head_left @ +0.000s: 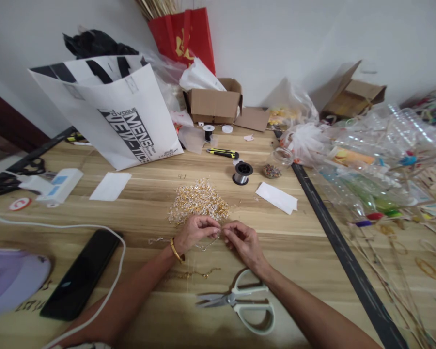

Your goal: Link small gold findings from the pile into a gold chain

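Note:
My left hand [196, 232] and my right hand [243, 242] meet fingertip to fingertip just in front of a heap of small gold and silver beads or charms [199, 199]. Both are closed in a pinch. A thin silver chain [203, 247] runs from the table under my left hand up to its fingertips. Whatever my right fingers grip is too small to make out. Nearer me lies a gold chain [203, 274]. Scissors with pale handles [236, 301] rest beside my right forearm, blades pointing left and slightly apart.
Behind the heap are a wire spool [242, 173], a yellow-black cutter [223, 153] and a jar of beads [276, 164]. A white bag [109, 111] stands back left. A phone [82, 275] and white cable lie left. Plastic bottles [385, 140] crowd the right beyond a dark strip.

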A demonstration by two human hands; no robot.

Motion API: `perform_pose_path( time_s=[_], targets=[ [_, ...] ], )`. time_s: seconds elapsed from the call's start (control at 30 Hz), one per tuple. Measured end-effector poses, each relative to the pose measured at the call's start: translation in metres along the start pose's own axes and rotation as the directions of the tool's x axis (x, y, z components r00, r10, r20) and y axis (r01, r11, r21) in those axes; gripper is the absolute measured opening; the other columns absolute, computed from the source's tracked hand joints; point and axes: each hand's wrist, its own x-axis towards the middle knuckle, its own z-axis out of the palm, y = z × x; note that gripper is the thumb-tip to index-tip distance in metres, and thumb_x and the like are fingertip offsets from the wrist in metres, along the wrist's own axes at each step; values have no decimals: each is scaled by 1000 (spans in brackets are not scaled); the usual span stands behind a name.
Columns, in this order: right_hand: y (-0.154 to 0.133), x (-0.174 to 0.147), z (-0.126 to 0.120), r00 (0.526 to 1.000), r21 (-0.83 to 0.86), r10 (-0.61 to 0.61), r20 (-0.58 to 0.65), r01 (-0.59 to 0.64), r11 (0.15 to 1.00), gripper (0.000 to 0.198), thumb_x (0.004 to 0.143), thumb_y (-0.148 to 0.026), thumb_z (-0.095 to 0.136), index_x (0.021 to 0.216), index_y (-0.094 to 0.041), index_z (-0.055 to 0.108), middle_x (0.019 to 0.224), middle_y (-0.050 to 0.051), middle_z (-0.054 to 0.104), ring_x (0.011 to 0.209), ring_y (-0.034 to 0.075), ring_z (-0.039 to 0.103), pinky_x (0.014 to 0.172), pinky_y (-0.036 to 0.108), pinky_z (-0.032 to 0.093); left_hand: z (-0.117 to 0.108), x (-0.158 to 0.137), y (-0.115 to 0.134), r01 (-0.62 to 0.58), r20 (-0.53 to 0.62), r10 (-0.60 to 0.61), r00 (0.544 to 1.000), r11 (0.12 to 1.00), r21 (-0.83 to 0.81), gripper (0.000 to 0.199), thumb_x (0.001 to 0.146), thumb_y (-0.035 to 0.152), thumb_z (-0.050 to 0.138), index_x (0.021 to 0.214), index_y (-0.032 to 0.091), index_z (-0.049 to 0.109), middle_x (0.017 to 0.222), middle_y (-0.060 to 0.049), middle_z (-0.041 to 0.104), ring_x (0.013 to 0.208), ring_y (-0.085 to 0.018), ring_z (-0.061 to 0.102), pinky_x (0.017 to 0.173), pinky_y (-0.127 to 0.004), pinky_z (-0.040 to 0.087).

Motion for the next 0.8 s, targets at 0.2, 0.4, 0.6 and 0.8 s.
perform_pose_path(
  time_s=[0.2, 0.4, 0.6, 0.8],
  targets=[
    [-1, 0, 0, 1000, -24, 3, 1, -3, 1000, 23, 74, -38, 65, 76, -15, 62, 57, 0, 59, 48, 9, 50, 44, 20, 40, 0, -1, 2, -17, 6, 17, 1000, 1000, 14, 20, 65, 26, 72, 74, 9, 67, 60, -2, 66, 55, -11, 60, 58, -22, 49],
    [-2, 1, 1, 1000, 8, 7, 1, -7, 1000, 24, 72, -38, 68, 75, -16, 61, 58, 0, 62, 49, 10, 54, 45, 20, 43, 0, -1, 2, -19, 8, 19, 1000, 1000, 25, 19, 66, 25, 71, 75, 9, 67, 60, -2, 66, 55, -10, 59, 57, -21, 48],
    [-3, 0, 1, 1000, 25, 17, 4, -18, 1000, 23, 71, -37, 69, 76, -16, 60, 60, 0, 63, 51, 11, 56, 47, 20, 44, 1, 0, 2, -10, -7, 10, 1000, 1000, 18, 20, 64, 26, 72, 74, 9, 66, 59, -2, 66, 55, -10, 59, 57, -21, 48],
    [-1, 1, 1, 1000, -15, 9, -7, -9, 1000, 25, 75, -40, 64, 76, -15, 59, 57, -1, 57, 48, 10, 51, 44, 20, 40, 1, 0, 3, -6, -14, 7, 1000, 1000, 10, 19, 64, 25, 72, 73, 9, 66, 59, -2, 66, 55, -10, 60, 57, -21, 49]
  ],
)
